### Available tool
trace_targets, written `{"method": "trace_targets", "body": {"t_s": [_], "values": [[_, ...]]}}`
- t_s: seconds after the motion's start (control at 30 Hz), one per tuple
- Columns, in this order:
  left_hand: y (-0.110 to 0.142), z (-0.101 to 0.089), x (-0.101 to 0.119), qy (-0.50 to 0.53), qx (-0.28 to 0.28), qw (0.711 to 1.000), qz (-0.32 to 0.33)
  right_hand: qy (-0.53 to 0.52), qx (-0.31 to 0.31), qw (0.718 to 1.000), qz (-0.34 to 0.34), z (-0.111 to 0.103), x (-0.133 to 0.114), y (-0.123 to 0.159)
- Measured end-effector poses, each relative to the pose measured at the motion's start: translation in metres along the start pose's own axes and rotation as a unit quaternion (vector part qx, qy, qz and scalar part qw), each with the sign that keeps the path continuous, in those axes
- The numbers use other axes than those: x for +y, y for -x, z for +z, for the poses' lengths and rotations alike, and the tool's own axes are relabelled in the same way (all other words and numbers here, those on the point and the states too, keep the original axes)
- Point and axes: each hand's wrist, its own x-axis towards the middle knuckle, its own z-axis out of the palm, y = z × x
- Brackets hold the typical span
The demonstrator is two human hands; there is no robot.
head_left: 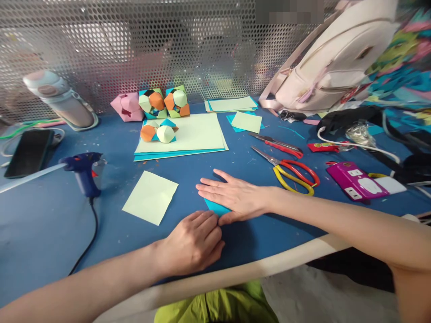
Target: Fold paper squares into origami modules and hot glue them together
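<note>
Curled at the frame's lower center, our left hand (196, 244) touches the blue paper (217, 207)'s lower edge. Our right hand (235, 195) presses flat over it, fingers spread.

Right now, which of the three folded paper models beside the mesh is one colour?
The pink model, leftmost; the middle model and rightmost model mix orange and green.
</note>
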Motion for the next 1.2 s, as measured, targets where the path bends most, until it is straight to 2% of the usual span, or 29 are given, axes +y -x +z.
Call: {"method": "trace_targets", "body": {"t_s": [0.1,0.17,0.47,0.6,0.67,0.77,0.97,1.03,1.1,1.2], "values": [[0.000,0.000,0.000,-0.002,0.007,1.000,-0.002,0.000,0.004,1.000,-0.012,0.000,0.005,-0.008],[0.001,0.001,0.000,-0.004,0.011,1.000,-0.001,-0.007,0.011,1.000,-0.004,0.001,0.002,-0.002],[0.001,0.001,0.001,-0.024,0.014,1.000,-0.001,0.010,0.010,0.996,0.086,0.009,-0.027,0.090],[0.000,0.000,0.002,-0.029,0.015,0.999,0.002,0.027,0.018,0.995,0.098,0.009,-0.034,0.105],[0.000,0.000,0.002,-0.031,0.019,0.999,0.003,0.031,0.026,0.994,0.101,0.007,-0.034,0.099],[-0.001,0.001,0.002,-0.028,0.022,0.999,0.004,0.038,0.036,0.994,0.094,0.003,-0.031,0.077],[0.000,0.001,0.001,-0.021,0.017,1.000,0.012,0.035,0.029,0.999,-0.006,0.001,-0.005,0.008],[0.001,0.000,0.000,-0.018,0.017,1.000,0.010,0.038,0.026,0.998,-0.035,0.003,0.002,-0.007],[0.001,0.000,0.000,-0.018,0.016,1.000,0.007,0.027,0.026,0.999,-0.038,0.005,0.002,-0.011],[0.001,0.000,0.001,-0.014,0.017,1.000,0.006,-0.017,0.024,0.999,-0.026,0.008,-0.009,0.003]]}}
